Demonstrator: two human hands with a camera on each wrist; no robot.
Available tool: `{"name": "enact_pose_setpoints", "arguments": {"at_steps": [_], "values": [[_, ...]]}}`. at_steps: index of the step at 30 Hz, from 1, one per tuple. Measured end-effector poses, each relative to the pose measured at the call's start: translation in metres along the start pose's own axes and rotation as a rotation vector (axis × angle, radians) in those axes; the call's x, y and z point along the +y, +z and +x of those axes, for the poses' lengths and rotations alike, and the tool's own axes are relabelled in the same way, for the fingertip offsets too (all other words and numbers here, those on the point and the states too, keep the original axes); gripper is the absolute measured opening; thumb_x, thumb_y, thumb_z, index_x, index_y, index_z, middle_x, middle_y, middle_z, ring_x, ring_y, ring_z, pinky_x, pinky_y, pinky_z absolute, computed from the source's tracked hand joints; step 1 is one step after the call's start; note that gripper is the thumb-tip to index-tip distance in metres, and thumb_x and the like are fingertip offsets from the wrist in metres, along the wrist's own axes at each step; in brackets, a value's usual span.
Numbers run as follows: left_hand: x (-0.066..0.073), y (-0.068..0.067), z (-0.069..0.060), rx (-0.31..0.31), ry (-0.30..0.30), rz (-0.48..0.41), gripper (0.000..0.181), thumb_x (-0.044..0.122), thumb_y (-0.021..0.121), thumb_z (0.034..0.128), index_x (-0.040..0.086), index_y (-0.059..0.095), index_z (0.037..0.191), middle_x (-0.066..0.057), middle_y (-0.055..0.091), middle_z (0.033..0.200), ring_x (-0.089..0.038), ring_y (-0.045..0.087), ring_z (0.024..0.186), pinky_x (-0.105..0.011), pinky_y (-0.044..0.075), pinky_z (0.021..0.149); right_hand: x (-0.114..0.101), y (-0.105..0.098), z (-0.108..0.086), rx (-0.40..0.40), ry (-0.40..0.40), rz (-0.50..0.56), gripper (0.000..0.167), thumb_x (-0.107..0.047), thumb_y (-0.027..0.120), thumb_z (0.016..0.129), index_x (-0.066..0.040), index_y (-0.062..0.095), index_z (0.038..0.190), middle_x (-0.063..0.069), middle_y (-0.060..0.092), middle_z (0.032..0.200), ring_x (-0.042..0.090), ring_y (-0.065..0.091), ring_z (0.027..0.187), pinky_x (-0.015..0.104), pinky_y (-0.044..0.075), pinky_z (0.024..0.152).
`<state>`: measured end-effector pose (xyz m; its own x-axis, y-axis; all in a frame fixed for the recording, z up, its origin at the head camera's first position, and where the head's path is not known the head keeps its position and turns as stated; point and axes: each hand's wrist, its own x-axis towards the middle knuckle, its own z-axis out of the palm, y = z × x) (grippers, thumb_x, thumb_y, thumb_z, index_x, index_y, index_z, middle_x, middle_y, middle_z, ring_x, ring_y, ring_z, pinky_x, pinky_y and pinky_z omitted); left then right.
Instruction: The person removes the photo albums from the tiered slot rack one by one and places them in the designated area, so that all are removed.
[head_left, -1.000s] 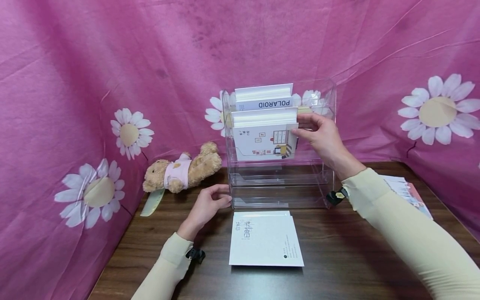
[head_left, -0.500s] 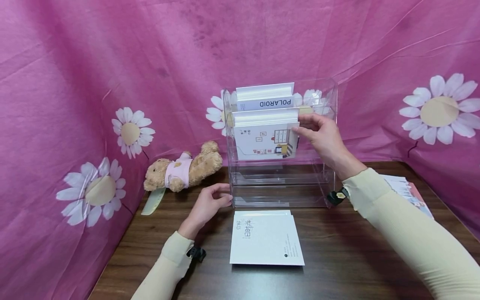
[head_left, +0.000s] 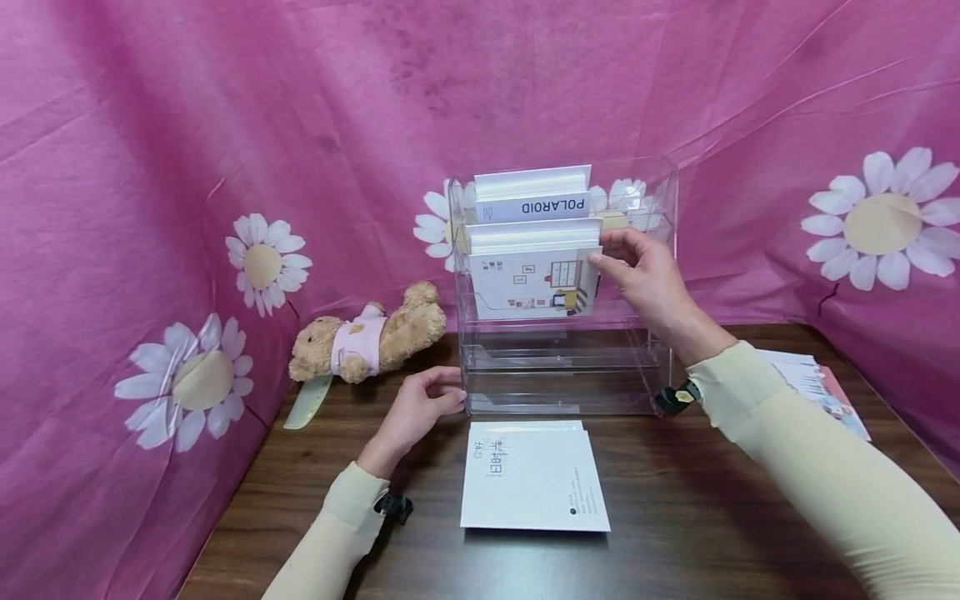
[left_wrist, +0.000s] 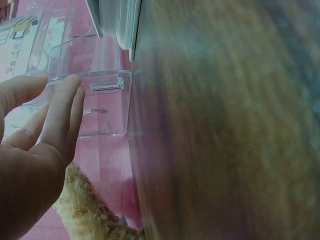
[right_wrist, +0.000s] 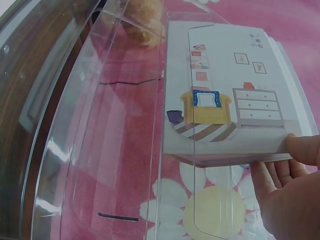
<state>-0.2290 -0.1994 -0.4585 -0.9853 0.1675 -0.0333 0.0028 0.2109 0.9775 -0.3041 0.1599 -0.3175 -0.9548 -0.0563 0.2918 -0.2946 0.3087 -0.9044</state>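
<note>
With thumb and fingers, my right hand (head_left: 647, 279) pinches the right edge of a white book (head_left: 536, 283) with a drawing of a room on its cover. That book stands in an upper tier of a clear plastic rack (head_left: 555, 404); the right wrist view shows the thumb on its cover and the fingers beneath. Behind it stands another book (head_left: 532, 208), marked POLAROID. My left hand (head_left: 412, 408) touches the rack's lower left side, its fingers nearly straight in the left wrist view. In front of the rack, a white book (head_left: 532, 483) with lettering lies flat.
To the rack's left lies a teddy bear (head_left: 367, 342) in a pink top, with a pale green strip (head_left: 307, 402) beside its head. Printed papers or booklets (head_left: 817, 387) lie on the wooden table (head_left: 675, 508) at right. A pink flowered cloth (head_left: 337, 125) hangs behind.
</note>
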Motion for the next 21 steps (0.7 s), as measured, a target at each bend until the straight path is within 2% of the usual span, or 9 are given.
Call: {"name": "enact_pose_setpoints", "arguments": {"at_steps": [10,15,21], "values": [[0.0012,-0.0002,-0.0008,-0.005,0.000,0.013,0.041,-0.004,0.074,0.1034,-0.003,0.069,0.144,-0.028,0.075,0.134,-0.022,0.077,0.108,-0.032,0.070,0.094,-0.0017,-0.0025,-0.0033,0.011,-0.013,-0.027,0.038,-0.018,0.072,0.111,0.001,0.065,0.144,-0.010,0.071,0.117,0.001,0.065,0.108,0.010,0.055,0.090],[0.0007,-0.0002,-0.0003,-0.010,0.002,0.003,0.041,-0.004,0.073,0.1035,-0.004,0.068,0.144,-0.031,0.073,0.135,-0.021,0.077,0.108,-0.031,0.070,0.094,-0.0041,-0.0043,-0.0042,0.025,-0.025,-0.009,0.035,-0.015,0.072,0.111,0.002,0.066,0.141,-0.017,0.071,0.113,-0.001,0.066,0.108,0.008,0.055,0.091],[0.0002,-0.0004,-0.0008,-0.009,-0.009,-0.004,0.042,-0.004,0.073,0.1037,-0.005,0.068,0.145,-0.031,0.073,0.135,-0.030,0.078,0.113,-0.030,0.070,0.094,-0.0076,-0.0064,-0.0042,0.033,-0.035,0.009,0.035,-0.013,0.072,0.110,0.003,0.065,0.140,-0.020,0.070,0.109,-0.002,0.066,0.107,0.007,0.056,0.091]]}}
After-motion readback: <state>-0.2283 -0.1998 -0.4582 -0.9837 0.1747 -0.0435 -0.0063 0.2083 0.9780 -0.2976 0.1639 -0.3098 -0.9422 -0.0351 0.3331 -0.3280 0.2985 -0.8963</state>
